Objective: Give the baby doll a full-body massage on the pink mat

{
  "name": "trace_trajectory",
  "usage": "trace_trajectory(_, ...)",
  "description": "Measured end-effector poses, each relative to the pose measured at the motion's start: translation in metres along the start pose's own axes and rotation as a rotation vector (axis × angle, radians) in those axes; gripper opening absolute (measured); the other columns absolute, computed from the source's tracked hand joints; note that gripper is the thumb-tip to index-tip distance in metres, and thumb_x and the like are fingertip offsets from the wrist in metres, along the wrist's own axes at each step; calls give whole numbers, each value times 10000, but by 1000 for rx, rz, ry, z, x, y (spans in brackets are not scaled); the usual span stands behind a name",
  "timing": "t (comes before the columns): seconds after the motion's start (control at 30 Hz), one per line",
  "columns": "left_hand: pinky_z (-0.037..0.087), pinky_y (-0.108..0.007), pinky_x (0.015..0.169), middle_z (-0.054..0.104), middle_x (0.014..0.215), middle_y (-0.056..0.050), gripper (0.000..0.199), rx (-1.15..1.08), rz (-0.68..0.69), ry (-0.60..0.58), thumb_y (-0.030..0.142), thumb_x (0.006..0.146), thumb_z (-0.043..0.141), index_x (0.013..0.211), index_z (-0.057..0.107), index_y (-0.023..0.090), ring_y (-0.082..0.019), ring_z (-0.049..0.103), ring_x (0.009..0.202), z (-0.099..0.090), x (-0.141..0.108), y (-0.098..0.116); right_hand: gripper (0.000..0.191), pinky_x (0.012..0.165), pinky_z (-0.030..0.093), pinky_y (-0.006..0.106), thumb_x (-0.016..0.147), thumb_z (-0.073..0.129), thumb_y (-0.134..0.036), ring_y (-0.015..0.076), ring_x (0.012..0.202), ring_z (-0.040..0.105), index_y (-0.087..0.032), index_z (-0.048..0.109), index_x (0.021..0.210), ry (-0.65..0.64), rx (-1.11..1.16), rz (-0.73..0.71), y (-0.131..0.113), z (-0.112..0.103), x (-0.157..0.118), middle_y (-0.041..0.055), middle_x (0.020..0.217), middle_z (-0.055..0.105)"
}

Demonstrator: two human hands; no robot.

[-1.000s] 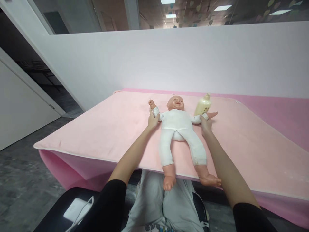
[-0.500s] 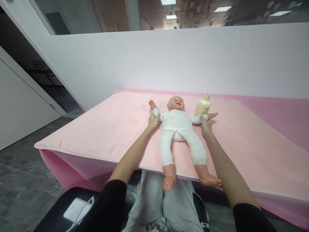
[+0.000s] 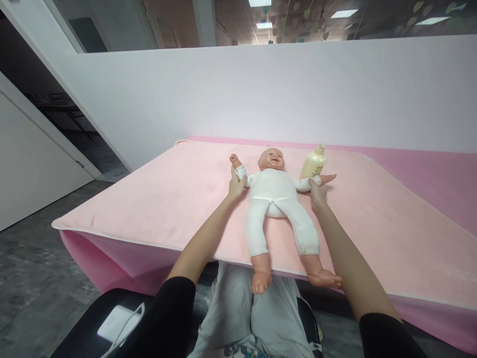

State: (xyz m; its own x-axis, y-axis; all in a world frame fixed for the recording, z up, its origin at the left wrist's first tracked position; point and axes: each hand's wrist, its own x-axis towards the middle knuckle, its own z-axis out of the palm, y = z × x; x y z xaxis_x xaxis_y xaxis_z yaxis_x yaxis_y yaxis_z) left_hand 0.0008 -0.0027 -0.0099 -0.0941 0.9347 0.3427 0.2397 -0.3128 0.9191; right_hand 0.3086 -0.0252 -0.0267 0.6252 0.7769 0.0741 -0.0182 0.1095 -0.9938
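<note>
Fingers of the left hand [image 3: 236, 188] and right hand [image 3: 318, 193] wrap around a doll's [image 3: 274, 186] arms. The doll lies face-up on the pink worktop [image 3: 391, 223], head toward 12 o'clock, feet over its 6 o'clock edge. A bottle [image 3: 313, 164] stands at 12 o'clock from the right hand.

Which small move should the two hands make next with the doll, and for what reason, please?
I would perhaps slide the doll gently farther onto the pink cloth: its feet stick out past the near edge, while the left hand and right hand hold its arms. Gently, because the bottle is close behind the arm in the right hand.
</note>
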Motion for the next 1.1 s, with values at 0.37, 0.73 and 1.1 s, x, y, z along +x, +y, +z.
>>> trace_trajectory(0.37,484,-354,849,651,1186,-95,860,5,-14,9,289,812,545,1539,93,211,-230,636,940,0,1,0,465,1000,508,415,709,670,-367,248,1100,637,-188,562,1124,54,-75,81,-8,1,-4,85,1179,649)
trace_trajectory(0.73,476,-348,888,637,1230,-89,872,-8,-34,-8,363,834,570,1540,74,235,-230,636,1001,0,2,0,558,1028,465,455,761,594,-410,267,1180,584,-172,509,1259,67,-148,53,-7,1,-7,133,1255,591)
trace_trajectory(1.1,430,-391,1011,546,1354,-130,883,-177,-138,152,305,791,653,1506,148,190,-268,564,1188,5,8,-10,873,1184,214,435,803,471,-302,204,1483,166,-162,-5,1522,169,-139,-314,-24,7,-30,128,1614,52)
